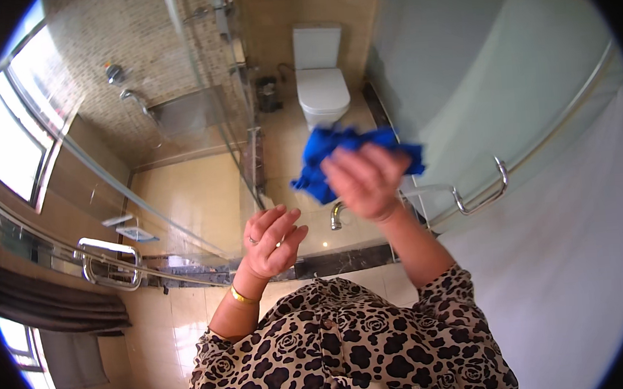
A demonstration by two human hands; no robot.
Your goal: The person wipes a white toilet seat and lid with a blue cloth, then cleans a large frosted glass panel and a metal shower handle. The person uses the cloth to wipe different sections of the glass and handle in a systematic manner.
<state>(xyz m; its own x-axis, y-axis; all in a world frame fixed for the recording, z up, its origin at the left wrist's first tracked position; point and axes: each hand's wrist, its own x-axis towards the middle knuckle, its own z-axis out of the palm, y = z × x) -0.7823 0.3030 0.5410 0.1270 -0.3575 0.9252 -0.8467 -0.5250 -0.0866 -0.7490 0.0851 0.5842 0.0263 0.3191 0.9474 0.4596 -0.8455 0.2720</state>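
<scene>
My right hand [366, 179] is raised in front of me, its fingers bent over a crumpled blue cloth [317, 157]. Folds of the cloth spread out on both sides of the hand, which is slightly blurred. Lower and to the left is my left hand [273, 241], with its fingers loosely curled and somewhat apart. Nothing clearly shows in its grasp. It wears a ring, and a gold bracelet [243, 296] circles the wrist. Just below the cloth, a curved chrome piece [336, 216] shows beside my right hand.
Glass panels [492, 70] stand on the right, with a curved chrome handle [500, 179]. Another handle [112, 263] is on the left glass door. Beyond are a white toilet [323, 90] and a shower mixer [132, 99]. A dark stone sill [342, 262] crosses the floor.
</scene>
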